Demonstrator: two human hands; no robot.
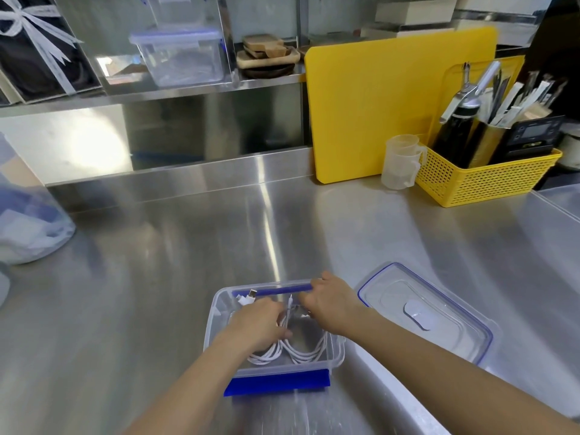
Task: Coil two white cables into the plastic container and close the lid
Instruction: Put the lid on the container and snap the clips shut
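A clear plastic container (219,312) with blue clip flaps stands open on the steel counter near the front edge. Two white cables lie looped inside it, one coil (266,355) at the left and one coil (309,353) at the right. My left hand (259,323) reaches into the container and is closed around the left cable. My right hand (331,304) is inside too, pinching cable strands near the far wall. A USB plug (251,293) pokes up at the far left corner. The clear lid (439,312), edged in blue, lies flat to the right of the container.
A yellow cutting board (376,108) leans against the back wall. Stacked measuring cups (400,161) and a yellow basket (489,180) of utensils stand at the back right. A plastic bag (28,224) sits at the left. Another clear container (179,54) is on the shelf.
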